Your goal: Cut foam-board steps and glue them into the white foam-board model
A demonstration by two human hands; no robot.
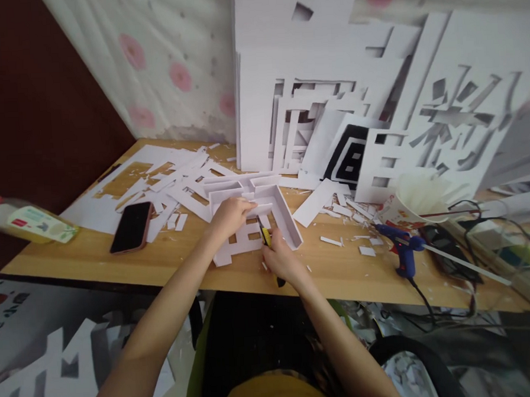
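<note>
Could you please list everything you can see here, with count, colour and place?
foam letter piece: one, white, table centre, under the hands
utility knife: one, yellow and black, in right hand
phone: one, black, left of the letter
glue gun: one, blue, right side
paper cup: one, white, behind the glue gun
cut-out boards: several, white, leaning against the wall
offcuts: many, white, scattered
table: one, wooden
left hand: on the letter piece
right hand: gripping the knife
</note>
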